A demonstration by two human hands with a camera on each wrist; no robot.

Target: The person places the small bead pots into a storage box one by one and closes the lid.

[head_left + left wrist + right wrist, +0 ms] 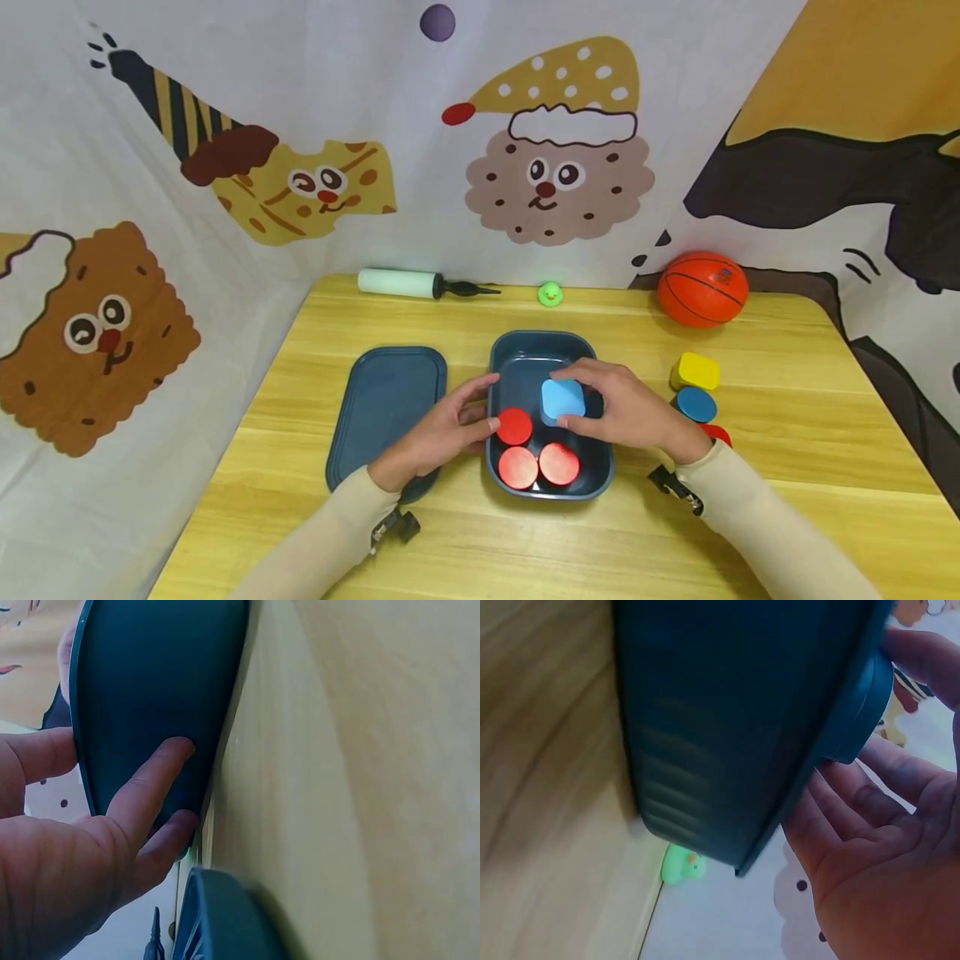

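A dark blue rectangular container [551,495] stands uncovered mid-table. Three round red-topped pieces [518,467] sit in its near end. My right hand [626,406] pinches a small light blue box [562,400] with rounded corners between thumb and fingers, over the container's interior. In the right wrist view this box [862,712] shows above the container's rim, and the right hand's other fingers lie near the outer wall. My left hand [450,425] touches the container's left side. Seen from the left wrist, its extended fingers [154,784] rest against the outer wall, with another digit at the rim.
The dark blue lid [390,400] lies left of the container. At the right are a yellow block [696,371], a round blue piece [696,404] and a partly hidden red piece [717,433]. Along the back are a hand pump [401,283], green duck [550,294] and orange ball [703,290].
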